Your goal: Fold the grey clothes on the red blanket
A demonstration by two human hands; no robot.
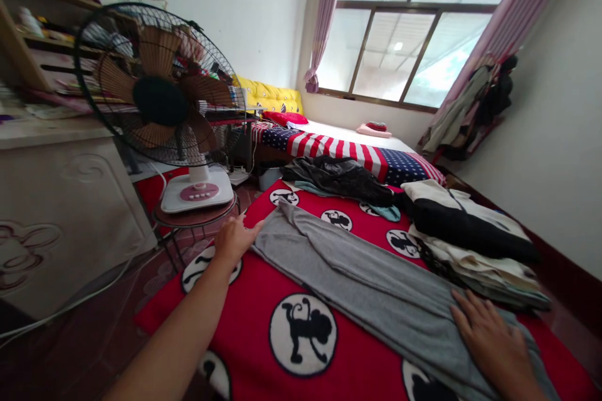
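— Pressing flat, both hands open: left hand (234, 239) at far end of grey cloth (357, 282), right hand (493, 341) on near end, on red bed (254, 301).
— Could slide off bed edge, probably, if pulled unevenly; could also bump clothes pile (470, 238).

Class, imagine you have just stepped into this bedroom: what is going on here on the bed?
A person is laying out a long grey garment flat on a red blanket printed with monkey circles. The left hand rests at one end of the garment, near the bed's edge, and the right hand presses flat on the other end. Beside it sits a stack of folded clothes, and a dark crumpled garment lies further up. A fan stands on a small stool beside the bed.
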